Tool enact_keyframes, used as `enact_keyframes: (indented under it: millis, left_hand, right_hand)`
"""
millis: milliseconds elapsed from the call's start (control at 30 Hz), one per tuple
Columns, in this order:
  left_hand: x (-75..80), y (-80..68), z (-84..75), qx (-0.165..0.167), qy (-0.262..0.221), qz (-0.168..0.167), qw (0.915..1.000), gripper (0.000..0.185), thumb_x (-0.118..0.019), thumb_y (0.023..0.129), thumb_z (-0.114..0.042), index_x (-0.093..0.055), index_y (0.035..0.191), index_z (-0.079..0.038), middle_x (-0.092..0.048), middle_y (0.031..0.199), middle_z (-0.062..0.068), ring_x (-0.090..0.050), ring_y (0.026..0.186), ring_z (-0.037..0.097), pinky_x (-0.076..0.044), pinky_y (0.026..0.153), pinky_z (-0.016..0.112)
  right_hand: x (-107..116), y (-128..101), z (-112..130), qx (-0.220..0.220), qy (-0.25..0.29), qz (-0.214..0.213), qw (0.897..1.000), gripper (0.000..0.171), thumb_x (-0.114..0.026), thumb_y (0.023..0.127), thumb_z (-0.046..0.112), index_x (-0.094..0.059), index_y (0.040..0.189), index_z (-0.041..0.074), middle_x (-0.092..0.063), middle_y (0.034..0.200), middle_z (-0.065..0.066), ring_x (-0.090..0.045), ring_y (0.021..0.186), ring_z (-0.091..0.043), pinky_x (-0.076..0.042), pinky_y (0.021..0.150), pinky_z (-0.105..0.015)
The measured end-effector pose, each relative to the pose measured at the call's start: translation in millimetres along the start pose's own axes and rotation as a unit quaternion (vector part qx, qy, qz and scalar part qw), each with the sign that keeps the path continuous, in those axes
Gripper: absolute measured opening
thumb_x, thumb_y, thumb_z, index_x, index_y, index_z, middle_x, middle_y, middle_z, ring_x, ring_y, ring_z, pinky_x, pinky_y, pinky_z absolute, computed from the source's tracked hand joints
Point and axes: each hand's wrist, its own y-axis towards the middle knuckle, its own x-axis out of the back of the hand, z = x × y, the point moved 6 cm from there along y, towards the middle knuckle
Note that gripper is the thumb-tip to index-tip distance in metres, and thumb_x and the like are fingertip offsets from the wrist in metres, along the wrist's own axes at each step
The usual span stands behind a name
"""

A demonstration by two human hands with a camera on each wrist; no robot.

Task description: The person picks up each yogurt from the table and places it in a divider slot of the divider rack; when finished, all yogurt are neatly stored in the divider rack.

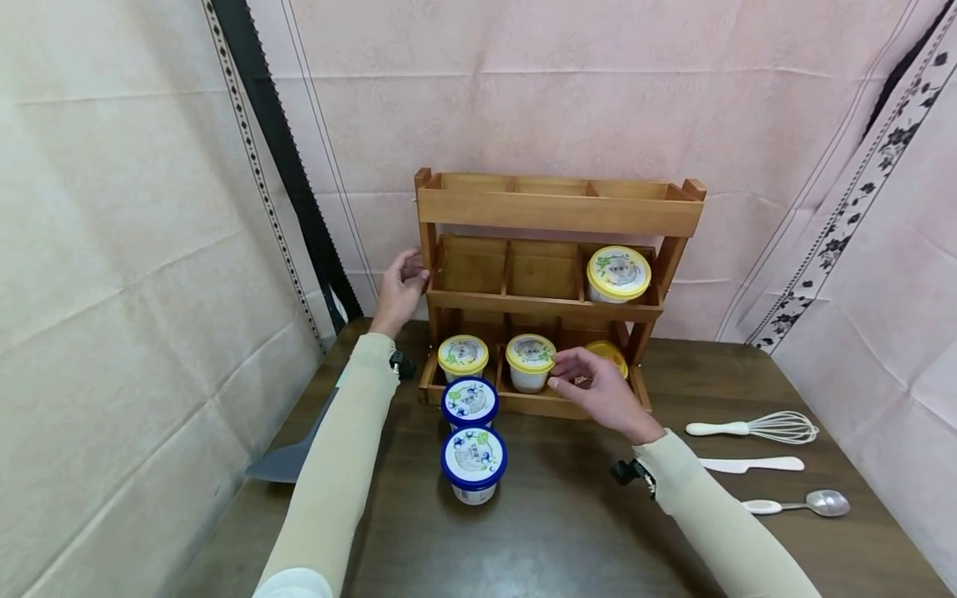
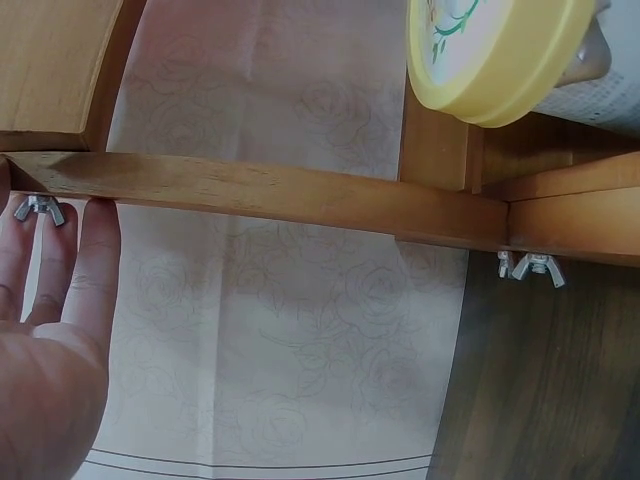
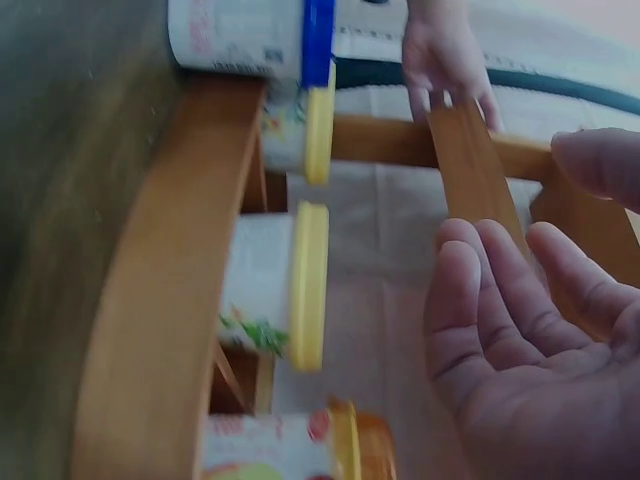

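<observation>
A three-tier wooden rack stands against the cloth backdrop. At its left upright, my left hand holds the post between thumb and fingers. My right hand hovers just right of the yellow-lidded tub in the bottom tier's middle compartment. In the right wrist view its fingers are loosely bent, with nothing between them and a gap to that tub. Another yellow-lidded tub sits in the bottom left compartment. Partly behind my right hand is an orange-yellow lidded tub in the bottom right one.
A yellow-lidded tub occupies the middle tier's right compartment. Before the rack's left part stand a blue-lidded tub and a nearer blue-lidded tub. A whisk, a white knife and a spoon lie at right; a grey-blue object at left.
</observation>
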Motion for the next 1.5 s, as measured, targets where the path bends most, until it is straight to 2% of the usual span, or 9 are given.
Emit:
enact_keyframes:
  millis: [200,367,467,700,933,1067,1333,1500]
  left_hand:
    - [-1.2,-0.1,-0.9,-0.003,-0.006,0.000,1.0000,0.041,-0.065,0.106,-0.013,-0.059,0.146,-0.020,-0.065,0.130,0.010,-0.063,0.123,0.027,-0.053,0.106,0.049]
    - [-2.2,0.1,-0.1,0.000,-0.005,0.002,1.0000,0.041,-0.065,0.106,-0.012,-0.060,0.146,-0.021,-0.065,0.130,0.009,-0.064,0.122,0.027,-0.053,0.106,0.050]
    - [-2.4,0.6,0.8,0.003,-0.002,0.004,1.0000,0.041,-0.064,0.106,-0.013,-0.060,0.146,-0.022,-0.065,0.130,0.009,-0.063,0.123,0.027,-0.054,0.106,0.049]
    - [-1.3,0.9,-0.2,0.008,-0.002,0.003,1.0000,0.042,-0.065,0.106,-0.014,-0.060,0.146,-0.023,-0.065,0.133,0.010,-0.063,0.125,0.027,-0.054,0.106,0.049]
    - [-0.8,0.0,-1.8,0.003,-0.007,0.000,1.0000,0.042,-0.065,0.106,-0.012,-0.060,0.146,-0.021,-0.065,0.131,0.010,-0.063,0.124,0.028,-0.054,0.105,0.049]
    - [-0.2,-0.7,-2.1,0.004,-0.005,-0.004,1.0000,0.042,-0.064,0.106,-0.011,-0.060,0.146,-0.020,-0.065,0.131,0.010,-0.063,0.123,0.028,-0.054,0.106,0.050]
    - [0.1,-2.0,0.5,0.008,-0.009,-0.002,0.9999,0.043,-0.065,0.106,-0.012,-0.059,0.147,-0.021,-0.064,0.134,0.010,-0.062,0.126,0.028,-0.054,0.107,0.050]
    - [-0.5,-0.3,1.8,0.007,-0.009,-0.001,0.9999,0.042,-0.064,0.106,-0.012,-0.059,0.147,-0.021,-0.064,0.134,0.010,-0.062,0.126,0.028,-0.053,0.107,0.049]
  right_hand:
    - [-29.3,-2.7,-1.8,-0.001,0.006,0.046,0.999,0.032,-0.077,0.099,0.031,-0.067,0.126,0.018,-0.073,0.117,-0.005,-0.069,0.103,-0.020,-0.060,0.088,-0.038]
    - [-52.1,-7.8,-5.0,0.005,0.006,0.074,0.997,0.032,-0.078,0.098,0.034,-0.068,0.126,0.022,-0.074,0.118,-0.004,-0.070,0.104,-0.018,-0.059,0.091,-0.040]
    - [-64.5,-10.5,-5.5,0.012,0.005,0.091,0.996,0.031,-0.078,0.098,0.033,-0.069,0.126,0.022,-0.074,0.121,-0.008,-0.069,0.104,-0.018,-0.059,0.091,-0.040]
    - [-89.4,-16.3,-3.9,0.018,0.023,0.138,0.990,0.037,-0.075,0.100,0.033,-0.068,0.131,0.013,-0.070,0.129,-0.016,-0.068,0.108,-0.019,-0.058,0.093,-0.040]
    - [-104.7,-23.4,-5.2,0.032,0.017,0.166,0.986,0.037,-0.073,0.102,0.038,-0.066,0.135,0.023,-0.071,0.129,0.002,-0.068,0.111,-0.017,-0.057,0.090,-0.034]
    - [-113.3,-28.8,-4.6,0.045,0.022,0.192,0.980,0.041,-0.075,0.100,0.037,-0.064,0.139,0.030,-0.068,0.132,0.007,-0.067,0.113,-0.020,-0.059,0.088,-0.033]
    - [-124.0,-40.3,-5.6,0.047,0.037,0.233,0.971,0.054,-0.080,0.096,0.035,-0.060,0.146,0.033,-0.061,0.145,0.006,-0.064,0.118,-0.018,-0.061,0.088,-0.032]
    - [-125.9,-42.4,-7.6,0.040,0.058,0.250,0.966,0.066,-0.085,0.092,0.032,-0.055,0.150,0.035,-0.057,0.151,0.003,-0.063,0.124,-0.021,-0.063,0.090,-0.036]
